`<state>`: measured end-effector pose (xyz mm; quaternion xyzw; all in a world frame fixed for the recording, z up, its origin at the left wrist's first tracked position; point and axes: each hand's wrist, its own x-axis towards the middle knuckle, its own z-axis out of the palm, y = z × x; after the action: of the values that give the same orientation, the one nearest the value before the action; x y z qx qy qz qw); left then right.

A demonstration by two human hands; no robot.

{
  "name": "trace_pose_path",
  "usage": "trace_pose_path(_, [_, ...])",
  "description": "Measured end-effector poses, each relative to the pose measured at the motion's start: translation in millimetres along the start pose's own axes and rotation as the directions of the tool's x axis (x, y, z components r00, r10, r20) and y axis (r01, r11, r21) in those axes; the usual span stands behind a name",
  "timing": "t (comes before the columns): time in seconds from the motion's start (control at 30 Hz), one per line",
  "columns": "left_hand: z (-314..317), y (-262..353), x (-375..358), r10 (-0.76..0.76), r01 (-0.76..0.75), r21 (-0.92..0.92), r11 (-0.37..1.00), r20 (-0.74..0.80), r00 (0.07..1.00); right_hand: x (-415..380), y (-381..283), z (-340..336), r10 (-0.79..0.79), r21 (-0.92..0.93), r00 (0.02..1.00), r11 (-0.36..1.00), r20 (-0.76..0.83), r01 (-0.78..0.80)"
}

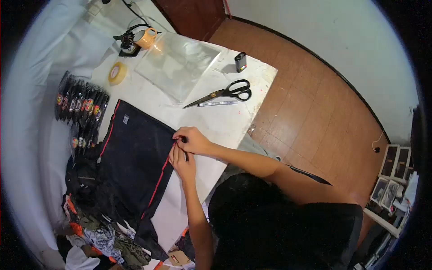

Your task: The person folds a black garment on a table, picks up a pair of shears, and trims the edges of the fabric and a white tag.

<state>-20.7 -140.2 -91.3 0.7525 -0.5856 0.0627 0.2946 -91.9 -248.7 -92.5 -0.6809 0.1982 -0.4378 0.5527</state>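
Note:
A black garment [135,139] with red piping along both sides lies spread over the white table, a small grey patch [126,119] near its far corner. At its near right corner, my right hand [194,140] is closed in a pinch at the edge. A small dark object shows by its fingers, too small to name. Just below, my left hand [182,165] has its fingers bent on the piped edge of the garment, gripping the cloth. Another dark bit shows beside its thumb. The two hands nearly touch.
Black-handled scissors [222,93] lie beyond my hands, beside a slim clear-and-white strip [218,103]. A clear plastic sheet [177,65], tape roll [117,73], orange mug [145,38] and dark small case [240,62] are farther off. Packed black items [81,108] and piled clothes [108,240] stand left.

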Motion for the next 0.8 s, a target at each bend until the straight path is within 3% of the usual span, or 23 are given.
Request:
trace_pose_path(0.27, [-1.7, -1.8, 3.5, -0.006, 0.008, -0.033, 0.999, 0.070, 0.998, 3.2, -1.3, 1.2, 0.053, 0.001, 0.998, 0.999, -0.026, -0.053])
trace_pose_path(0.4, [-1.1, -5.5, 6.3, -0.002, 0.007, -0.112, 0.994, 0.037, 0.999, 3.6, 1.1, 2.9, 0.064, -0.051, 0.998, 0.997, -0.020, -0.065])
trace_pose_path(0.47, [0.4, -5.7, 5.3, -0.015, 0.020, -0.128, 0.992, 0.042, 0.999, 4.4, 0.6, 3.6, -0.007, -0.060, 1.000, 0.998, -0.024, 0.006])
trace_pose_path(0.67, [-3.4, -8.3, -0.3, -0.035, 0.044, -0.156, 0.987, 0.066, 0.997, 3.4, -6.0, 3.4, 0.070, -0.076, 0.998, 0.995, -0.007, -0.071])
trace_pose_path(0.8, [-1.8, -8.3, 2.7, -0.042, 0.048, -0.191, 0.980, 0.034, 0.999, 5.2, -4.9, 5.4, 0.035, -0.117, 0.999, 0.993, 0.031, -0.031])
